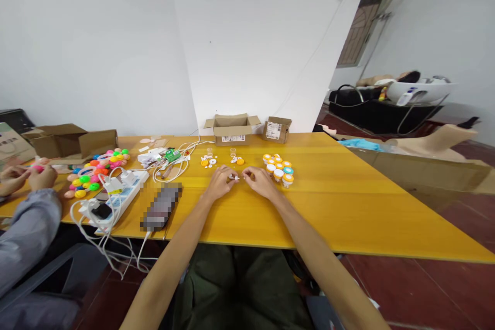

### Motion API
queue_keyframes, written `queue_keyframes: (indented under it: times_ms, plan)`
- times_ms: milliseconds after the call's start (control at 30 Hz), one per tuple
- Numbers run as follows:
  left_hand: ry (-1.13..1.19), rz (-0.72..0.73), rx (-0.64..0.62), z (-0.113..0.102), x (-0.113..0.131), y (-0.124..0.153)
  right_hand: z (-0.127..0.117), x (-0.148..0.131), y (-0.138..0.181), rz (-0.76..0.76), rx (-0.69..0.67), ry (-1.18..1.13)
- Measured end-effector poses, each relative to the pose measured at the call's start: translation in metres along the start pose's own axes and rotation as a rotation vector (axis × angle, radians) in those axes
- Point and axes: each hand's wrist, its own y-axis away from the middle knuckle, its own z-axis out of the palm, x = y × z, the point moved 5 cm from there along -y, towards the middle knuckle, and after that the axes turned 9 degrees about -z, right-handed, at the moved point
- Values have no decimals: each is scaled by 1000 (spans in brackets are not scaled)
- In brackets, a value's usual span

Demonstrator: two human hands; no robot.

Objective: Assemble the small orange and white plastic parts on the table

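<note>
Over the middle of the table, my left hand (220,181) is closed in a pinch on a small white part (235,178), too small to name more exactly. Close to its right, my right hand (257,181) has its fingertips pinched together; whatever they hold is too small to make out. Just beyond my hands lie two little groups of white parts (212,162), each with an orange round piece (240,162) and a clear cup (233,152). To the right of my right hand stand several small round items with orange-and-white tops (279,166), one with a teal top (288,170).
An open cardboard box (232,136) and a smaller carton (277,130) stand by the wall. Leftward are a phone (161,207), a power strip (127,193) with white cables, and colourful ball clusters (91,175). A co-worker's hands (42,178) hold something pink at far left.
</note>
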Motion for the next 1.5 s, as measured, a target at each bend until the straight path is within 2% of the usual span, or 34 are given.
queue_keyframes:
  times_ms: [167,300,433,667,967,1500]
  plan:
    - [6,-53,61,-3,-6,-1,-9,23,2,73,95,119]
    - [53,-115,124,-6,-12,-2,-6,31,5,56,47,201]
    - [113,-182,152,-7,-18,-4,0,25,7,-5,-52,234]
    - [177,-261,185,-9,-25,-6,4,10,6,-106,-118,233]
    - [220,-359,137,-5,-31,-6,11,9,6,-137,-139,265]
    - [274,-423,204,-9,-33,-6,13,0,5,-150,-167,246]
